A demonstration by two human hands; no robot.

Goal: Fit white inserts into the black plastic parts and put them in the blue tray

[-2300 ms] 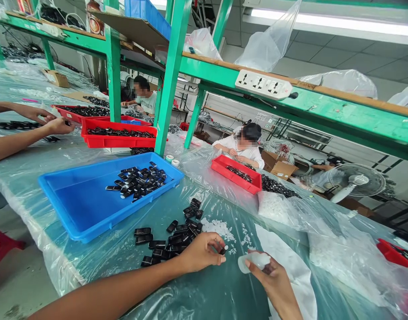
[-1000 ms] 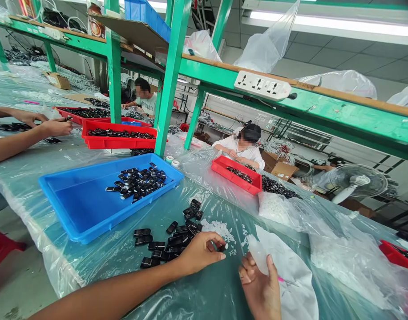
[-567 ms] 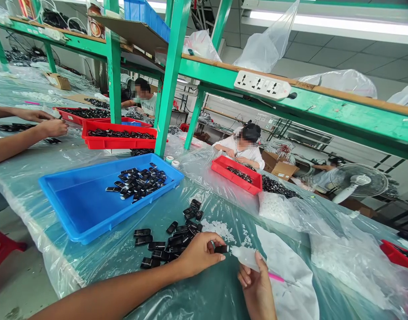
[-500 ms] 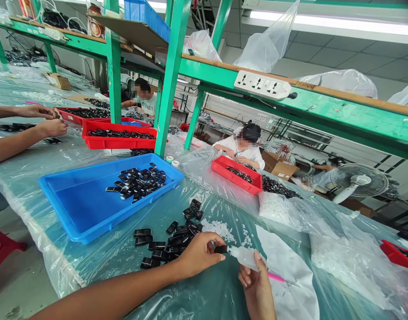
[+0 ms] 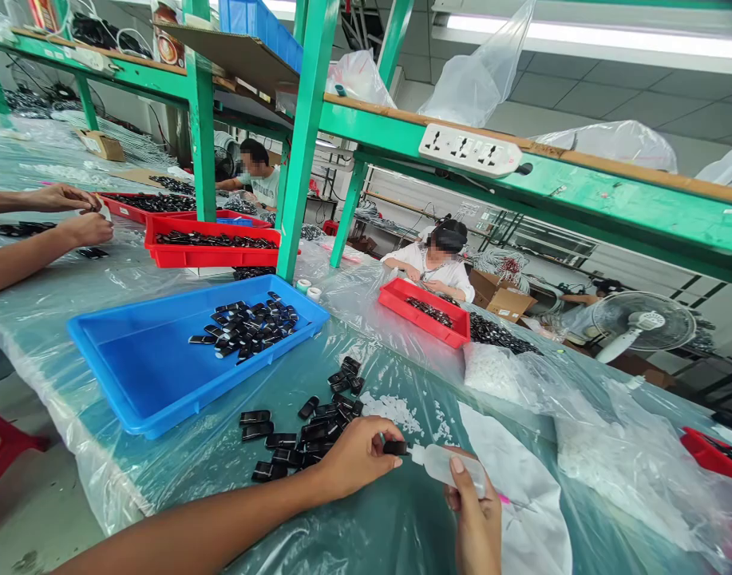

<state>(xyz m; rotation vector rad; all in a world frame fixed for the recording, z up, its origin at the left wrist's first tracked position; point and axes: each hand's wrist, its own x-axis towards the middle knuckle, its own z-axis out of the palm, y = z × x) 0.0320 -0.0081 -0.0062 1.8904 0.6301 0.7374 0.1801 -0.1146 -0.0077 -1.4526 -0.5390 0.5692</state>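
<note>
Between the fingertips of my left hand (image 5: 361, 451) is a small black plastic piece (image 5: 395, 448), held above the table. My right hand (image 5: 476, 503) grips a translucent white squeeze bottle (image 5: 448, 465) lying nearly level. Its narrow tip points left at the end of the black piece; whether the two touch I cannot tell. A pile of similar black pieces (image 5: 309, 435) lies just left of my left hand. Small white bits (image 5: 394, 411) are scattered beyond my hands. Behind my right hand, a pink stick (image 5: 504, 500) is partly hidden on a white sheet (image 5: 530, 495).
A blue tray (image 5: 156, 319) with black pieces stands at the left. Red trays (image 5: 425, 311) lie farther back. At the right is a plastic bag of white bits (image 5: 623, 471). A green shelf frame (image 5: 309, 152) rises from the table. A co-worker's hands (image 5: 84, 216) work at the far left.
My right hand and the bottle have shifted a little to the right, and the bottle shows more of its body. My left hand keeps its place with the black piece.
</note>
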